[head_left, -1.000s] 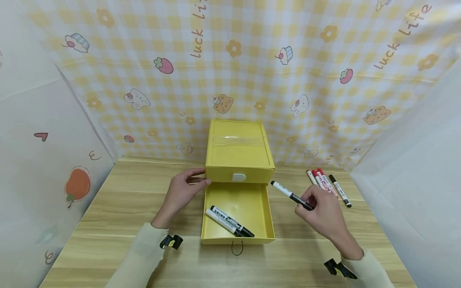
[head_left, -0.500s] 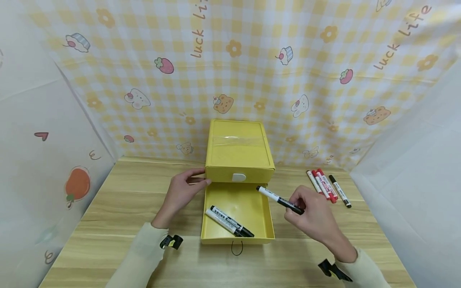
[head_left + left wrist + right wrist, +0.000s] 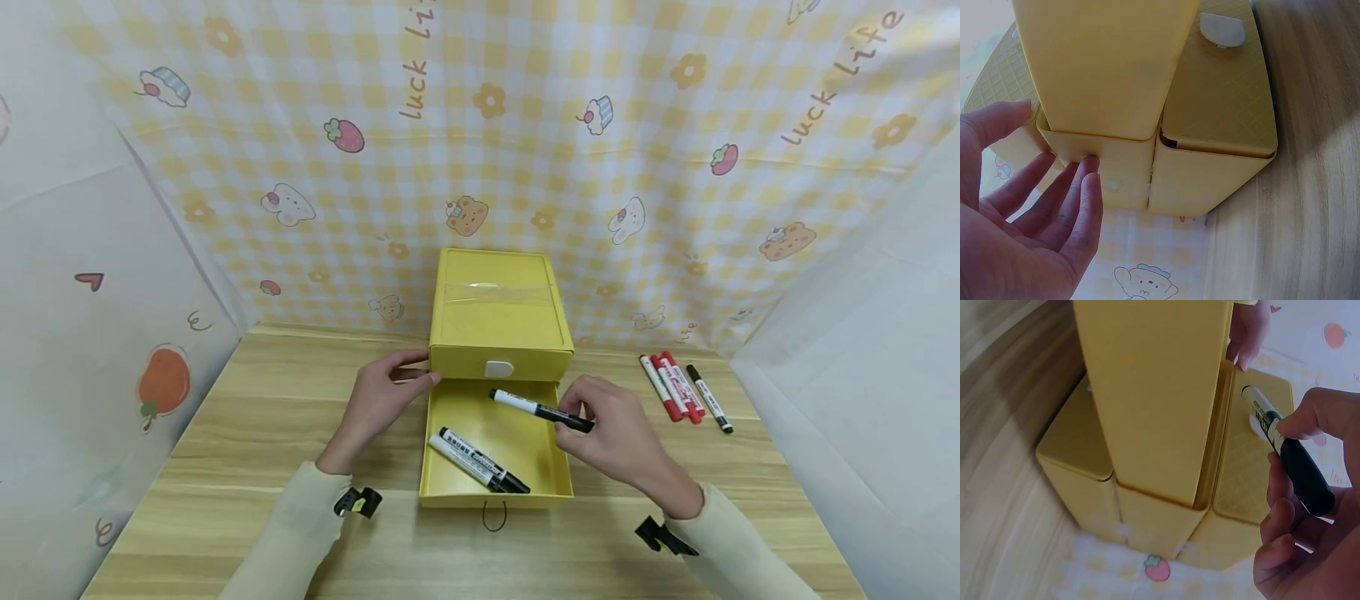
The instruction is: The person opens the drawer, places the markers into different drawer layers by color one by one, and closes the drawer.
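Note:
In the head view my right hand (image 3: 615,429) pinches a black-and-white marker (image 3: 517,402) by its dark end, over the right part of a pulled-out yellow drawer (image 3: 551,450). The white end points left. The right wrist view shows thumb and fingers on the same marker (image 3: 1302,472). Two black-and-white markers (image 3: 476,458) lie slanted in the drawer's front left. My left hand (image 3: 378,400) is at the left side of the yellow drawer box (image 3: 498,312). In the left wrist view its fairly straight fingertips (image 3: 1089,164) touch the yellow plastic.
Several red-and-white markers (image 3: 678,383) lie side by side on the wooden table (image 3: 285,392) at the right. A black-and-white marker (image 3: 708,398) lies just beyond them. Behind the box hangs a checked yellow cloth (image 3: 487,150). A thin dark loop (image 3: 494,525) shows at the drawer's front.
My right hand has moved left with the marker, from beside the drawer to above it. The left hand keeps its place on the box.

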Motion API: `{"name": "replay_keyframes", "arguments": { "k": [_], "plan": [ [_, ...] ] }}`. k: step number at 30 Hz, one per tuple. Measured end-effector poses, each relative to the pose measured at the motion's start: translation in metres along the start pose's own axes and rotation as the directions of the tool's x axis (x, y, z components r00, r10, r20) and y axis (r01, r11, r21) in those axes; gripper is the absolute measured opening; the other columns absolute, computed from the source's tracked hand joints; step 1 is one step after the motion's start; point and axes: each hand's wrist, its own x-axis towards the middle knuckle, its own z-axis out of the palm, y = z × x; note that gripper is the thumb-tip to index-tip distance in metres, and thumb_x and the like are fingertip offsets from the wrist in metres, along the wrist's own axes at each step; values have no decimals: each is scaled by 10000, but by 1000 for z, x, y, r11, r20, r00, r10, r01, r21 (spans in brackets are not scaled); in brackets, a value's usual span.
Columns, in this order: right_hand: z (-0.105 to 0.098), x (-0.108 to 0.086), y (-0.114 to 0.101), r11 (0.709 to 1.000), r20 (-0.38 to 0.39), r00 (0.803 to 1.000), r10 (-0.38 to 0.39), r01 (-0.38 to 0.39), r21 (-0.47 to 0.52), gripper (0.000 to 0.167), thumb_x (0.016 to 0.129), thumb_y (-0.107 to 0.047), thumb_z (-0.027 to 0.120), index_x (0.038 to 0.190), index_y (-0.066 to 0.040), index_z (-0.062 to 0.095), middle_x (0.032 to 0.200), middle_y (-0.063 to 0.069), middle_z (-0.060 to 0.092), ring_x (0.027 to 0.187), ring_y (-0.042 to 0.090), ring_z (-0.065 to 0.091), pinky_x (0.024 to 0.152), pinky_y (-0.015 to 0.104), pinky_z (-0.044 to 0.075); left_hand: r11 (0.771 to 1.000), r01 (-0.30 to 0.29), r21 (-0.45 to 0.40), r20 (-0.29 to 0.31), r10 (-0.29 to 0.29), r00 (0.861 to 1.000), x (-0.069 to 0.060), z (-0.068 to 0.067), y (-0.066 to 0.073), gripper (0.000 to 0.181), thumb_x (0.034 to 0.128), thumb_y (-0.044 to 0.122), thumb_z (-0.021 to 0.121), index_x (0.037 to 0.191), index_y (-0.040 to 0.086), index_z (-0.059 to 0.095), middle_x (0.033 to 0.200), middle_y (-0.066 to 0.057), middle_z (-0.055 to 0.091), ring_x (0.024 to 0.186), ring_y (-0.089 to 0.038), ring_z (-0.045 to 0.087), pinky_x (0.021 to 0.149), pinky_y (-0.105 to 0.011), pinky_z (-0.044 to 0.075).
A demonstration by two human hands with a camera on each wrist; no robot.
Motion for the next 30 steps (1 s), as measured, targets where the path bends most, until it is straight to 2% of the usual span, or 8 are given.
{"name": "replay_keyframes", "arguments": {
  "k": [5, 13, 20, 30],
  "plan": [
    [6, 11, -6, 998, 12, 999, -34, 35, -56, 215, 779, -102, 863, 833, -208, 685, 793, -135, 595, 629, 20, 439, 534, 245, 395, 1000, 4, 2, 1, -4, 1000, 1, 0, 0, 489, 974, 276, 881, 1395, 64, 751, 1299, -158, 776, 1153, -315, 773, 905, -415, 645],
    [12, 26, -16, 994, 54, 996, -75, 79, -78, 169, 801, -114, 878, 889, -156, 740, 858, -83, 688, 732, 87, 639, 629, 296, 543, 1000, 5, 1, 4, -5, 1000, 2, 0, -1, 496, 967, 266, 886, 1399, 65, 748, 1322, -152, 768, 1153, -310, 772, 905, -416, 643],
    [19, 38, -22, 986, 110, 988, -111, 123, -116, 163, 808, -172, 891, 882, -137, 751, 861, -69, 701, 714, 96, 642, 614, 274, 527, 1000, 8, 8, 3, -8, 1000, 2, 0, -1, 497, 966, 273, 884, 1398, 68, 749, 1401, -130, 737, 1167, -305, 767, 913, -419, 640],
    [34, 48, -29, 973, 237, 967, -88, 134, -187, 186, 811, -235, 913, 852, -168, 745, 821, -96, 667, 688, 97, 616, 562, 265, 482, 1000, 5, 11, 2, -5, 1000, 2, 0, -1, 491, 968, 271, 883, 1394, 64, 751, 1399, -128, 738, 1164, -308, 768, 916, -426, 641]
  ]
}}
